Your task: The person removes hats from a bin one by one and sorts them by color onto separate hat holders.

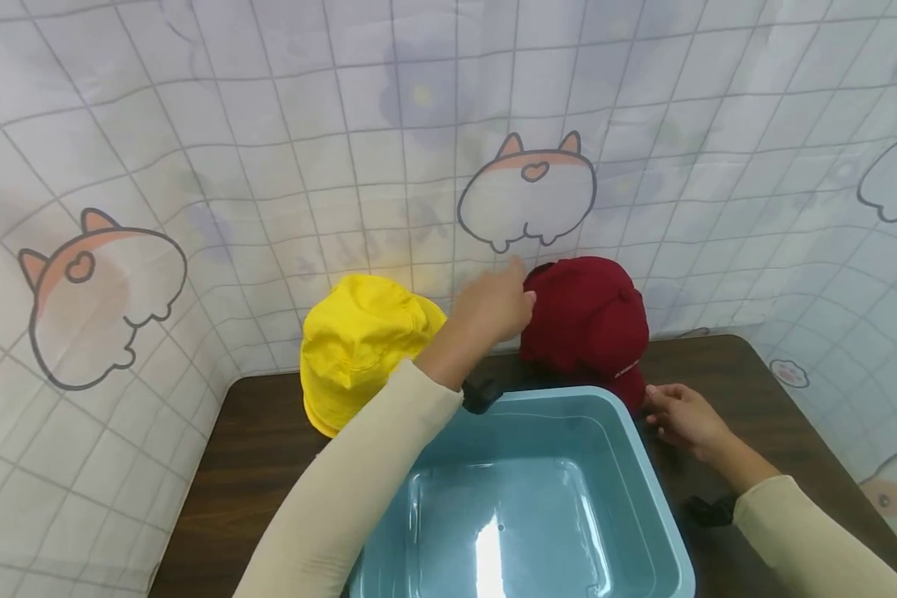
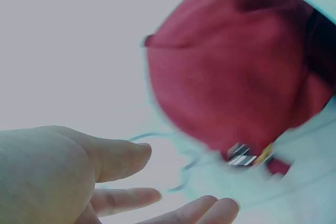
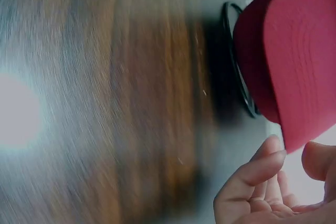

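A dark red baseball cap (image 1: 586, 316) stands behind the tub at the right, its brim toward the front. My right hand (image 1: 683, 419) is at the brim's corner; in the right wrist view, thumb and curled fingers (image 3: 257, 169) lie on either side of the brim (image 3: 310, 77). My left hand (image 1: 497, 303) reaches over the tub to the cap's left side. In the left wrist view, its thumb (image 2: 123, 156) and fingers are spread and hold nothing, a little apart from the crown (image 2: 226, 66). A strap with a metal buckle (image 2: 244, 158) shows at the cap's back.
A light blue plastic tub (image 1: 643, 465) sits at the front of the dark wooden table (image 1: 247, 465). Left of the cap, a yellow bucket hat (image 1: 359, 340) stands by the patterned curtain (image 1: 344, 166). A black-rimmed round thing (image 3: 236, 61) shows beside the cap.
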### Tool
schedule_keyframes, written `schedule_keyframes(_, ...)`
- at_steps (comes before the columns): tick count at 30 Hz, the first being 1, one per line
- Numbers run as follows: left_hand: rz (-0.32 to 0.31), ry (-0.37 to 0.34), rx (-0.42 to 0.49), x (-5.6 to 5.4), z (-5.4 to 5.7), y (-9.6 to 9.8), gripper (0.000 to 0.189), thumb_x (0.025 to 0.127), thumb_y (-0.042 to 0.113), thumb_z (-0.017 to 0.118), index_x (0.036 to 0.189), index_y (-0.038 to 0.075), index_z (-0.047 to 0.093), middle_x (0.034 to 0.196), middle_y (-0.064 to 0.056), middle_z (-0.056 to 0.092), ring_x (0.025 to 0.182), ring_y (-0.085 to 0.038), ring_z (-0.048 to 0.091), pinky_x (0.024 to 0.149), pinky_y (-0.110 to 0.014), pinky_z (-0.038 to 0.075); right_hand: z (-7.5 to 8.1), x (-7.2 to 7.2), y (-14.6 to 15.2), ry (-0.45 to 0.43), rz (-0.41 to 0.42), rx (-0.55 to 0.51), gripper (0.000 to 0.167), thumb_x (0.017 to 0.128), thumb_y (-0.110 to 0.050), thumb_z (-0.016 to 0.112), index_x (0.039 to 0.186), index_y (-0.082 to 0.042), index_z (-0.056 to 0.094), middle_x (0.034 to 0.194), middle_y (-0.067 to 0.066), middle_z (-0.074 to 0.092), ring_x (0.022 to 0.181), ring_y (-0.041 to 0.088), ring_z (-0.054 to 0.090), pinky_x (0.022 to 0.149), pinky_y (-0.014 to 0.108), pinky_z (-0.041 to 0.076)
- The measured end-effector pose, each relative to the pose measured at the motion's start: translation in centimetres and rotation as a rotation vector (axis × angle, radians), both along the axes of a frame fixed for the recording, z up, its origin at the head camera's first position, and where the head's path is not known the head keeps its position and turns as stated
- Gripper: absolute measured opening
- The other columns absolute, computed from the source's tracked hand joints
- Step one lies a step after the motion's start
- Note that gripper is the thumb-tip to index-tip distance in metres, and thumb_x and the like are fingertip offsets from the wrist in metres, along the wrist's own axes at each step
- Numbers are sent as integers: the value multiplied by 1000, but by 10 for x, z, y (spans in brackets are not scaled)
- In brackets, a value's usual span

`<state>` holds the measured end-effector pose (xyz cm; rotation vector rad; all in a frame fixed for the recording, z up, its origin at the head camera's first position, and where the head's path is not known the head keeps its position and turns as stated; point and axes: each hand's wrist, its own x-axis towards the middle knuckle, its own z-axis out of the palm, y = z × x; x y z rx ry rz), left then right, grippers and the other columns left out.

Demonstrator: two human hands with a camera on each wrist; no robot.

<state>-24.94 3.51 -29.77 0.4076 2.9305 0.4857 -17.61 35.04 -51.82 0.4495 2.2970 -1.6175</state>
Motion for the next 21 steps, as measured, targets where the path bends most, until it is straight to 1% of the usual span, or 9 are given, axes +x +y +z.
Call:
schedule_keyframes(4, -18, 59, -31, 18, 32, -24, 60, 104, 40, 55, 156, 18, 37, 117, -6, 69, 83, -21, 63, 59, -31, 54, 17, -2, 13, 66, 10, 79, 75, 104, -58, 42, 150, 1, 32, 150, 28, 44, 119, 35, 58, 104, 52, 52)
schedule_keyframes(6, -16, 87, -13, 28, 45, -40, 58, 104, 41, 54, 156, 18, 38, 119, -5, 69, 85, -20, 63, 62, -32, 55, 29, -2, 17, 104, -7, 111, 76, 105, -57, 40, 151, 1, 30, 151, 28, 44, 122, 38, 57, 108, 57, 48)
schedule_keyframes(8, -18, 118, 31, 37, 55, -58, 53, 105, 41, 54, 151, 18, 43, 119, -5, 70, 89, -21, 64, 68, -35, 57, 40, -1, 21, 152, -27, 145, 74, 105, -56, 39, 150, 2, 30, 150, 28, 45, 121, 37, 58, 102, 54, 52)
schedule_keyframes(11, -27, 148, 109, 51, 64, -89, 48, 106, 40, 53, 147, 17, 47, 124, -6, 69, 102, -23, 65, 83, -41, 57, 54, 2, 26, 213, -52, 213, 70, 106, -56, 38, 148, 0, 32, 144, 25, 50, 111, 26, 61, 87, 36, 56)
schedule_keyframes(13, -32, 165, 150, 59, 65, -113, 45, 106, 39, 51, 146, 17, 49, 125, -7, 69, 109, -26, 65, 91, -46, 56, 61, 4, 29, 259, -65, 243, 68, 107, -54, 38, 146, 0, 34, 140, 23, 51, 102, 13, 62, 80, 25, 54)
schedule_keyframes(15, -33, 182, 183, 65, 63, -137, 44, 107, 38, 50, 145, 15, 49, 129, -9, 68, 115, -30, 63, 96, -50, 53, 66, 7, 32, 319, -77, 298, 65, 107, -52, 40, 145, 2, 36, 136, 23, 53, 94, 0, 58, 73, 17, 52)
schedule_keyframes(16, -27, 194, 196, 68, 61, -150, 45, 107, 38, 49, 145, 15, 49, 130, -11, 67, 117, -32, 62, 97, -52, 52, 67, 8, 33, 348, -85, 330, 64, 107, -51, 41, 144, 2, 37, 134, 24, 54, 93, -2, 55, 71, 15, 50)
schedule_keyframes(18, -14, 228, 221, 73, 56, -176, 45, 108, 38, 48, 144, 12, 49, 132, -14, 66, 118, -35, 61, 97, -55, 51, 70, 12, 34, 416, -95, 407, 60, 108, -46, 42, 142, 3, 39, 132, 26, 54, 97, 5, 56, 69, 13, 46)
schedule_keyframes(21, 12, 283, 269, 78, 43, -214, 47, 108, 39, 48, 145, 10, 50, 138, -16, 62, 123, -37, 59, 98, -59, 49, 73, 17, 37, 521, -102, 536, 53, 109, -40, 45, 139, 4, 43, 131, 29, 55, 108, 29, 56, 72, 20, 38)
